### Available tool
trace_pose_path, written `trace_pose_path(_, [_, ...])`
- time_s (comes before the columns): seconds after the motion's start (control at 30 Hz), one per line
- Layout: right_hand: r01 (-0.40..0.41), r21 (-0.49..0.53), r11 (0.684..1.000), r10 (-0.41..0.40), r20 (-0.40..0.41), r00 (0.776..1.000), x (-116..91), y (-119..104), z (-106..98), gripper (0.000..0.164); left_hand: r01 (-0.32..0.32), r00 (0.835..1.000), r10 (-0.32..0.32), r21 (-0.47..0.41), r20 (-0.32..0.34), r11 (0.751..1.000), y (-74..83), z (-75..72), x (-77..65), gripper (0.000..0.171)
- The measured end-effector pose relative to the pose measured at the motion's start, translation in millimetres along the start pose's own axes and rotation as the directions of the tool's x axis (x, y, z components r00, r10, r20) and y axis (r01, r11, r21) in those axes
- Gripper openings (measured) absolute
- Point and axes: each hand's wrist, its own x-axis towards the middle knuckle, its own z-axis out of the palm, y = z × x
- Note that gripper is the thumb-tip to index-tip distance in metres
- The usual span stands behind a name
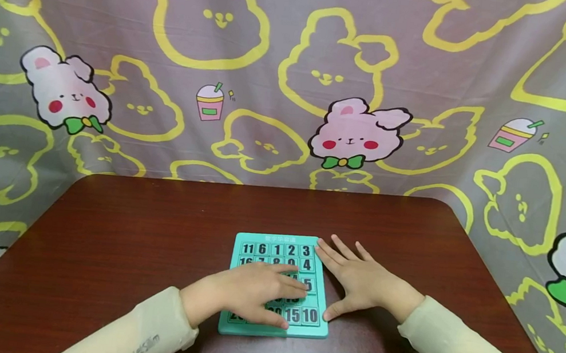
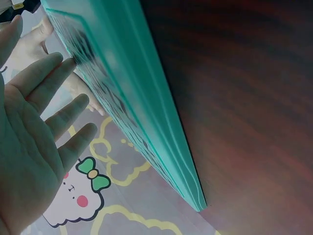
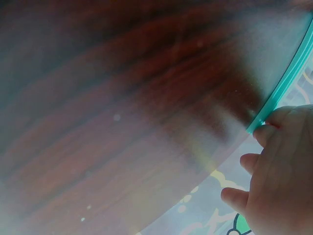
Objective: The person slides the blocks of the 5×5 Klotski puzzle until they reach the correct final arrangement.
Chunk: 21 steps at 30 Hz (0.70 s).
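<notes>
A turquoise number sliding puzzle (image 1: 274,332) lies flat on the table, its black-numbered tiles facing up. My left hand (image 1: 258,290) reaches across it from the left with extended fingers, covering many of the middle tiles. Its fingertips are at the tile marked 5 (image 1: 308,285) and the bare slot just below, in the right column. Seen from the left wrist, the palm and separated fingers of that hand (image 2: 34,127) face the tiles. My right hand (image 1: 363,277) touches the puzzle's right edge, fingers spread: index finger by the top corner, thumb near the bottom corner.
The dark brown wooden table (image 1: 127,229) extends around the puzzle on all sides. Behind and beside it hangs a grey curtain (image 1: 286,44) with yellow outlines and cartoon rabbits. Light sleeves (image 1: 457,344) cover both forearms.
</notes>
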Motion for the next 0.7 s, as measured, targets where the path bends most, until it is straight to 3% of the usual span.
trace_pose_path(0.4, [0.010, 0.000, 1.000, -0.010, -0.005, 1.000, 0.1, -1.0, 0.3, 0.132, 0.037, 0.999, -0.037, 0.001, -0.001, 0.999, -8.0, -1.8, 3.5, 0.059])
trace_pose_path(0.7, [0.000, 0.003, 1.000, 0.000, -0.002, 1.000, -0.2, 0.1, -0.2, 0.133, -0.026, 0.999, 0.028, 0.077, -0.029, 0.997, 1.5, 0.0, -1.9, 0.059])
